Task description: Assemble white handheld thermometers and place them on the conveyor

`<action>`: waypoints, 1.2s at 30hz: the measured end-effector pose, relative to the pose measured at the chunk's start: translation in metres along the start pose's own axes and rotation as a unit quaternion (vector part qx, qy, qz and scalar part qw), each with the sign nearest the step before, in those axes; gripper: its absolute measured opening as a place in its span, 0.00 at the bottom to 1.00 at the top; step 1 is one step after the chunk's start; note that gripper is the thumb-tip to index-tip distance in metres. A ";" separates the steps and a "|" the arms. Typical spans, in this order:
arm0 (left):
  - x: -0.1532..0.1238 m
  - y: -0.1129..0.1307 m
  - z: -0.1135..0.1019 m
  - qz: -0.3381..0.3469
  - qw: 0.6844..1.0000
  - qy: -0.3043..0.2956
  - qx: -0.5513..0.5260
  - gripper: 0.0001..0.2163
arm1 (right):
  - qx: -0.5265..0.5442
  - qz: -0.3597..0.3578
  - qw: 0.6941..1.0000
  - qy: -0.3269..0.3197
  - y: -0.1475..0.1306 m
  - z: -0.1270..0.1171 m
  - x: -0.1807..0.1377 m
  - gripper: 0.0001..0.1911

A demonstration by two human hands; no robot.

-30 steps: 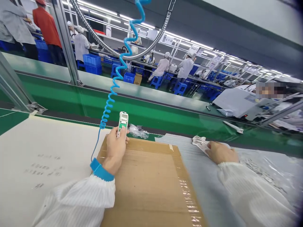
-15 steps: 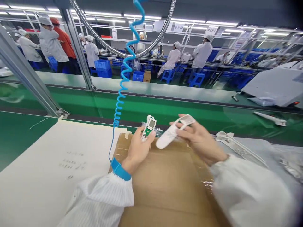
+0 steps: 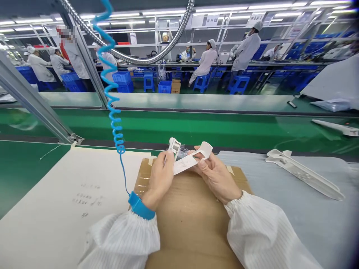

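Cardboard (image 3: 190, 228), taped along its edges, lies on the counter (image 3: 28, 162) below both hands. Over its far edge, the left hand (image 3: 162, 172) grips a white handheld device (image 3: 175, 145) with a small screen; the right hand (image 3: 217, 177) holds a white plastic cover (image 3: 185, 163) right by it, though contact is unclear. Crumpled clear plastic (image 3: 183, 151) sits just behind. A coiled blue cord (image 3: 119, 137) hangs to the left, tethering the wristband (image 3: 141, 206). Rightward, an elongated white casing (image 3: 304, 174) rests on a pale sheet (image 3: 269, 201).

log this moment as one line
left hand: white screened handheld device | right hand: white elongated plastic cover with opening | below: brown flat cardboard
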State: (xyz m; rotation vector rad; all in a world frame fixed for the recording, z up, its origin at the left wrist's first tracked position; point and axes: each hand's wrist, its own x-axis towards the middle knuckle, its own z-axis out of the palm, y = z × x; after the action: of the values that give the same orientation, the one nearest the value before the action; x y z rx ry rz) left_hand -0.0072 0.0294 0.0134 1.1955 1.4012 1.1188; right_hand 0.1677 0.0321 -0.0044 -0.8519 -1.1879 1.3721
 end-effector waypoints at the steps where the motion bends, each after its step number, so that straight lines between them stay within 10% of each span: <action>1: 0.000 -0.001 0.001 0.035 0.998 0.033 0.030 0.19 | 0.010 0.003 1.000 0.012 0.002 -0.002 0.001 0.25; 7: -0.006 -0.002 0.006 0.165 0.982 -0.056 0.077 0.15 | 0.040 0.011 0.999 0.035 0.005 -0.011 0.003 0.24; 23: -0.013 -0.001 0.015 0.178 0.979 -0.070 0.070 0.13 | 0.028 0.027 0.997 0.059 -0.001 -0.006 0.003 0.24; 33: -0.043 0.006 0.041 0.253 0.829 -0.147 0.477 0.24 | 0.368 0.210 0.881 0.210 -0.027 -0.004 -0.002 0.22; 36: -0.036 0.005 0.036 0.264 0.849 -0.119 0.442 0.21 | 0.359 0.209 0.896 0.158 -0.029 -0.004 -0.002 0.21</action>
State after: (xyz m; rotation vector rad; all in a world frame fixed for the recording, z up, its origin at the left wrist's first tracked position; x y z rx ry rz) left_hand 0.0318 -0.0041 0.0168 2.4057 1.4600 0.5848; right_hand 0.1796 0.0288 0.0226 -0.7585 -0.1886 1.7654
